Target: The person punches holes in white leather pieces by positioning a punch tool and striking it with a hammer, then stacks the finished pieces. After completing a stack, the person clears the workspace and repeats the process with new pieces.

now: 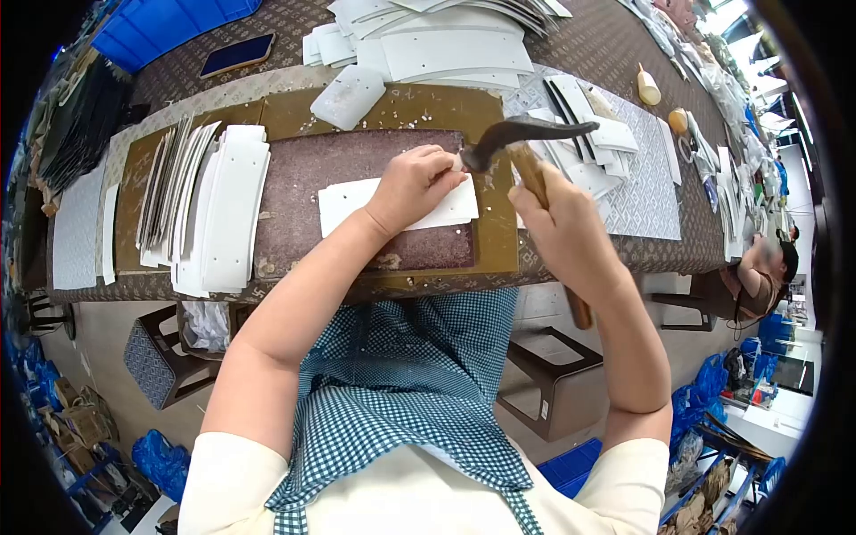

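My right hand (571,227) is wrapped round the wooden handle of a hammer (495,144). The dark, curved hammer head is just above the fingertips of my left hand (417,185). My left fingers are pinched together over the right end of a white strip piece (343,203); what they hold, if anything, is largely hidden by the fingers and the hammer head. The strip has small holes and lies on a worn, dark reddish board (299,183).
White strips (234,205) stand stacked at the board's left. More white sheets (455,53) lie behind, near a phone (237,55) and a blue bin (169,27). Dark and white strips (588,120) lie right, with a bottle (647,87). A person (758,276) sits at far right.
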Tool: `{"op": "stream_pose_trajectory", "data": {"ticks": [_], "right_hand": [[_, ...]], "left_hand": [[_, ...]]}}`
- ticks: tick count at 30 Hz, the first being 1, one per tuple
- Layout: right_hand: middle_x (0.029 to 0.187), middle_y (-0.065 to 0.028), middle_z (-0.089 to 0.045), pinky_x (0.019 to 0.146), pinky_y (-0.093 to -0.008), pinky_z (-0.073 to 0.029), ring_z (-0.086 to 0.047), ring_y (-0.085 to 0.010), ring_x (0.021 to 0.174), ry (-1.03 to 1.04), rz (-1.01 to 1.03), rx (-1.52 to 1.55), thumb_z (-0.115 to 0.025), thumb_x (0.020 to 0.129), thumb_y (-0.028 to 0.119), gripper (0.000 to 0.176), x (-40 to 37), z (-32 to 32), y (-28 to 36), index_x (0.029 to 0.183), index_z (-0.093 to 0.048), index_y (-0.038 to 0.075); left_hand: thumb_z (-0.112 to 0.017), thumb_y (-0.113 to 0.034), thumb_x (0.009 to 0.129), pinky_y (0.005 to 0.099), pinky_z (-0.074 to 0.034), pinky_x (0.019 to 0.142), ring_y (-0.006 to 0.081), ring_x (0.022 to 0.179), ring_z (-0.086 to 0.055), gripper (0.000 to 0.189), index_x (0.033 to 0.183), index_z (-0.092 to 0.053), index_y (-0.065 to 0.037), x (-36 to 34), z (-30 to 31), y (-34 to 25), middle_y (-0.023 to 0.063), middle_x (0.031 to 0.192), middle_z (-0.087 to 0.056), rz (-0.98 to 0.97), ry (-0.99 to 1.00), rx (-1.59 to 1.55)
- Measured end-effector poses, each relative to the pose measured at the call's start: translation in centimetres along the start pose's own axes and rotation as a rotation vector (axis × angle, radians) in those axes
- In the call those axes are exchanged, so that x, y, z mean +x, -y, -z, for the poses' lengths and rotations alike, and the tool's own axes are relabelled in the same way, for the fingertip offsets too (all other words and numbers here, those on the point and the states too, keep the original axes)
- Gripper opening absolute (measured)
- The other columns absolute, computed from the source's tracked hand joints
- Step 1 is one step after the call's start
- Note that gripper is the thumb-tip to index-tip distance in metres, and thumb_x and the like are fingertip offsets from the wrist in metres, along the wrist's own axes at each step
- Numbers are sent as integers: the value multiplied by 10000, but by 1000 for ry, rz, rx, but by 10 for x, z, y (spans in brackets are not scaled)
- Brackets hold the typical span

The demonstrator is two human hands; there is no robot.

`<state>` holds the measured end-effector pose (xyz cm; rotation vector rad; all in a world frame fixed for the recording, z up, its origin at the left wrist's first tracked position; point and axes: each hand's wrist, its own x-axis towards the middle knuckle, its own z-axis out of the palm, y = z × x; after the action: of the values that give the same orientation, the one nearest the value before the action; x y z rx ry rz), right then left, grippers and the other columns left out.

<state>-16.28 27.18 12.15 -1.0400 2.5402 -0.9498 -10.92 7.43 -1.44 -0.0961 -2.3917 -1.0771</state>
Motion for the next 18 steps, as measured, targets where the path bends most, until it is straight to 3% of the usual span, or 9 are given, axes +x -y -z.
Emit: {"op": "stream_pose_trajectory", "data": {"ticks": [2,3,4,6,9,11,13,17,18], "right_hand": [[682,-157,-584,590,-392,-469,-596,-249,612,78,-20,-87,-580,981,188,232,0,26,19,902,-546,-28],[656,-59,-547,537,-331,-438,-572,-149,601,73,-96,78,-589,993,218,221,-1,37,25,904,-571,17],[653,16,-502,446,-245,-361,-502,-61,535,-27,-22,190,-586,1011,264,231,-1,50,37,916,-588,54],[632,33,-460,327,-180,-270,-375,-16,392,-368,157,398,-508,1041,331,317,0,66,71,989,-568,24],[614,31,-416,337,-204,-287,-368,-41,392,-505,391,664,-474,1050,288,262,10,73,80,971,-546,49],[655,-16,-518,398,-231,-352,-450,-64,443,-468,338,694,-502,1038,228,215,10,36,58,953,-583,48],[730,-89,-610,620,-346,-468,-563,-178,653,52,-135,24,-527,1021,232,246,9,16,28,974,-573,-5],[752,-103,-626,626,-358,-463,-559,-170,658,-20,-269,164,-545,1005,209,242,-11,0,-5,938,-558,-22],[755,-89,-637,532,-295,-442,-547,-129,563,-55,-300,270,-538,1020,210,230,-17,-7,-13,944,-558,-6]], "left_hand": [[-736,-127,848,339,-535,684,246,751,-648,117,894,-689,-31,-1,-4,3,89,815,-661,-22,-42,-49],[-733,-123,845,340,-535,685,242,746,-648,104,888,-693,-37,0,-4,3,87,815,-662,-57,-53,-20],[-732,-123,845,341,-534,683,242,742,-647,102,887,-694,-39,1,-5,5,86,812,-660,-63,-59,-29],[-730,-123,845,342,-531,680,242,735,-644,97,885,-695,-42,-1,-7,7,83,806,-655,-69,-62,-45],[-731,-122,845,341,-531,680,242,734,-645,97,876,-690,-41,0,-4,3,79,803,-657,-56,-46,-31],[-730,-125,849,340,-529,676,244,733,-644,100,874,-687,-39,0,-3,3,78,800,-655,-63,-49,-25],[-727,-130,854,337,-528,675,246,733,-643,104,877,-685,-38,-1,-4,2,79,803,-655,-59,-53,-37],[-718,-138,867,326,-529,681,237,733,-641,108,895,-687,-38,-1,-5,8,84,827,-657,-30,-38,-61],[-715,-139,871,322,-529,681,232,734,-641,108,899,-688,-38,-1,-7,9,84,835,-658,-23,-23,-68]]}}
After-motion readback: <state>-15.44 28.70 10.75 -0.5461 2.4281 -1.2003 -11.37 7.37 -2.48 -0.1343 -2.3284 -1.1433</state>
